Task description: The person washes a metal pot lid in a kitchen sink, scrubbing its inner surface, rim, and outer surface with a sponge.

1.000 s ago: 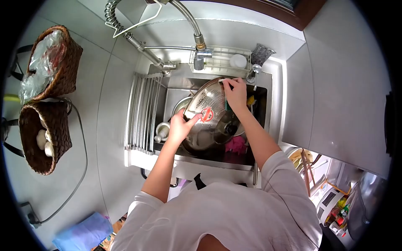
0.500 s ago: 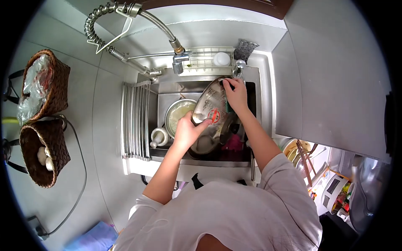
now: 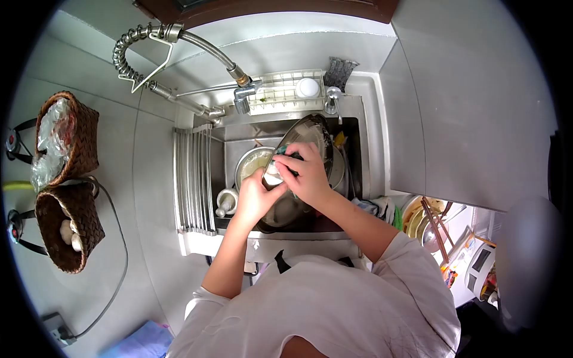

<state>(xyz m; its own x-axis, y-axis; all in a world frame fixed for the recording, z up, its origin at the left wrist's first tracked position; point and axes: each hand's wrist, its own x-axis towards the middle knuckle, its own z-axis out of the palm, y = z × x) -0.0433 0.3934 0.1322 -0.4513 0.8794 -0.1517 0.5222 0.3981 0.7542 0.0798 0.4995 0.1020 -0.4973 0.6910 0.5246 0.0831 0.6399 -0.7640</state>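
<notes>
Over the sink (image 3: 236,140), my left hand (image 3: 256,197) is closed on the near-left rim of a round metal pan (image 3: 310,132), tilted on edge. My right hand (image 3: 307,176) presses a green scrubbing sponge (image 3: 279,153) against the pan near that rim, its fingers curled and partly hiding the sponge. Behind the pan, to the left, a bowl of cloudy liquid (image 3: 253,164) sits in the sink. A white mortar with a pestle (image 3: 226,203) stands beside that bowl. Another dark, shiny vessel (image 3: 287,213) lies beneath my hands, largely covered.
A spring-hose faucet (image 3: 242,98) arches over the back left. Behind the sink are a wire rack (image 3: 277,89), a soap dispenser (image 3: 332,101) and a grey scouring cloth (image 3: 340,73). A roll-up drying rack (image 3: 194,179) covers the sink's left side. Woven baskets (image 3: 86,143) stand farther left.
My right hand has moved with the sponge from the pan's far right edge toward me and left, near my left hand. The pan has turned, and its red printed mark is now hidden.
</notes>
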